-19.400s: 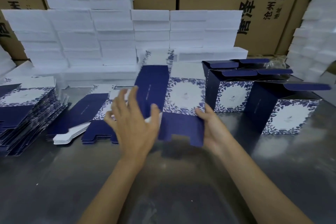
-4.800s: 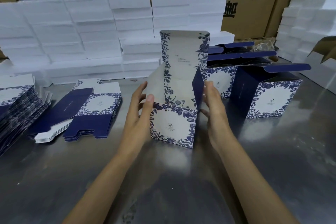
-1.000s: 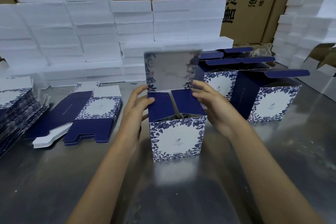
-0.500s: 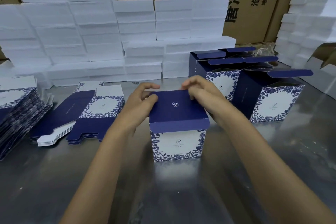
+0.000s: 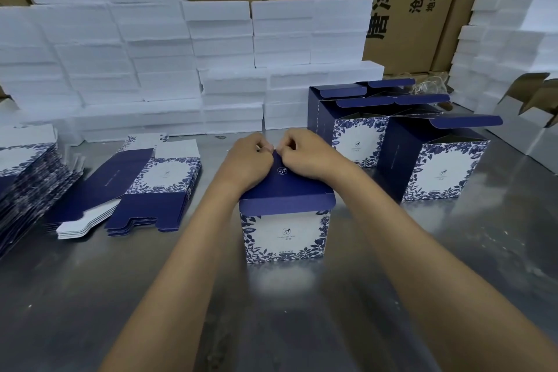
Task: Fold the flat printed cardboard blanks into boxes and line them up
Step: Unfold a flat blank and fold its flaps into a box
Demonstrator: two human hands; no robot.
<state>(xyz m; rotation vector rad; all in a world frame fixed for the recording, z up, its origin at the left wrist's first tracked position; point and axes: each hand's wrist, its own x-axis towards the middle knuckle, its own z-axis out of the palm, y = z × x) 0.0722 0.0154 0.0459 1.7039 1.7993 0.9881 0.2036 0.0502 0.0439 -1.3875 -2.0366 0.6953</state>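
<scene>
A folded box (image 5: 285, 234) with a navy lid and a white, blue-flowered front stands upright at the table's middle. Its lid lies down flat over the top. My left hand (image 5: 249, 160) and my right hand (image 5: 305, 152) sit close together at the lid's far edge, fingers curled and pinching that edge. Three finished boxes stand at the right with lids raised: the nearest (image 5: 437, 166), one behind it (image 5: 356, 139) and a third further back (image 5: 338, 93). A pile of flat blanks (image 5: 151, 187) lies to the left of the box.
A taller stack of flat blanks (image 5: 27, 181) sits at the left edge. White foam blocks (image 5: 169, 69) are piled along the back, more (image 5: 513, 48) at the right. Brown cartons (image 5: 407, 9) stand behind. The metal table (image 5: 271, 311) shows bare in front.
The lid, upright a second ago, has been folded down over the box. Both hands have drawn together at its far edge in the last half second.
</scene>
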